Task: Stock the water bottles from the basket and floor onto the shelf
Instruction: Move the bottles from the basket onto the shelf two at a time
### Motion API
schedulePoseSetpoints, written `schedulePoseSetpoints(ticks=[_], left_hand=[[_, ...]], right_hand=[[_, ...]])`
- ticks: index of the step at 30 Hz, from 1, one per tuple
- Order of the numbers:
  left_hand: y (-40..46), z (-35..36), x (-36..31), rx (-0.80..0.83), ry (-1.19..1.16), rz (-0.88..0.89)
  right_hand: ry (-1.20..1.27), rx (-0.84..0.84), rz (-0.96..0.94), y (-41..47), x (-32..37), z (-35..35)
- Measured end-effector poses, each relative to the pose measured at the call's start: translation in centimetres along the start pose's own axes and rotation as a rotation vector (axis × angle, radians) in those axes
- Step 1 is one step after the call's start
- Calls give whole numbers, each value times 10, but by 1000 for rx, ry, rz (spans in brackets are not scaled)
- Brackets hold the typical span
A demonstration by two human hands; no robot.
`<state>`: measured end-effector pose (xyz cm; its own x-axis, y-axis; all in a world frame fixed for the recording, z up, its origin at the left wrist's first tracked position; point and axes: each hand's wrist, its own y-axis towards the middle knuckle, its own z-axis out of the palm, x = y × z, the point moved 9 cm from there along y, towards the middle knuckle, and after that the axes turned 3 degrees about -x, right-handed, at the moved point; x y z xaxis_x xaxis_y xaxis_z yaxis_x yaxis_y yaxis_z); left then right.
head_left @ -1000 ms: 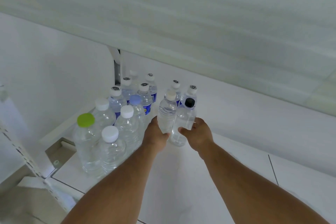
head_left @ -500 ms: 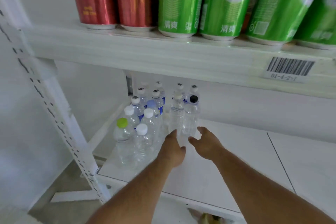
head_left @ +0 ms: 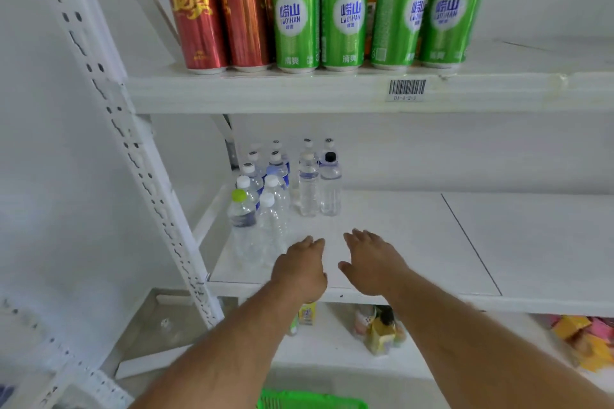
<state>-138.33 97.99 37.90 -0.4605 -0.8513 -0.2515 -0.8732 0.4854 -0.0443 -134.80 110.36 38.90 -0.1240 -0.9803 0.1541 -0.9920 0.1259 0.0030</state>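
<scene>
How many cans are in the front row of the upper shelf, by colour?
Tall red metal cans: 2
Shorter green metal cans: 4
Total: 6

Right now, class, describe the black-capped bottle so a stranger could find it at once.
Find the white middle shelf, under the row of green cans. At its left rear stands a cluster of clear water bottles. The black-capped bottle is in the front pair at the cluster's right edge, on the right; it alone has a black cap, the others' being white, blue or green.
</scene>
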Motion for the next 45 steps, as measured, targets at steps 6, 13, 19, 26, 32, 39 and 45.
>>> schedulePoseSetpoints(ticks=[6, 13, 19, 26, 32, 39, 45], left_hand=[[-53, 4, -15, 28, 80, -58], [-119, 41, -41, 126, 140, -112], [-175, 79, -44, 223, 147, -163], [-219, 117, -22, 293, 78, -207], [-247, 159, 17, 365, -7, -252], [-275, 225, 82, 492, -169, -332], [-277, 275, 111, 561, -314, -425]], right_hand=[[13, 17, -44, -55, 3, 6], [9, 96, -103, -134, -8, 41], [18, 191, -80, -196, -14, 78], [80, 300, -21, -238, -18, 121], [113, 421, 72, -261, -7, 173], [111, 549, 159, -289, 27, 242], [128, 641, 199, -295, 36, 294]])
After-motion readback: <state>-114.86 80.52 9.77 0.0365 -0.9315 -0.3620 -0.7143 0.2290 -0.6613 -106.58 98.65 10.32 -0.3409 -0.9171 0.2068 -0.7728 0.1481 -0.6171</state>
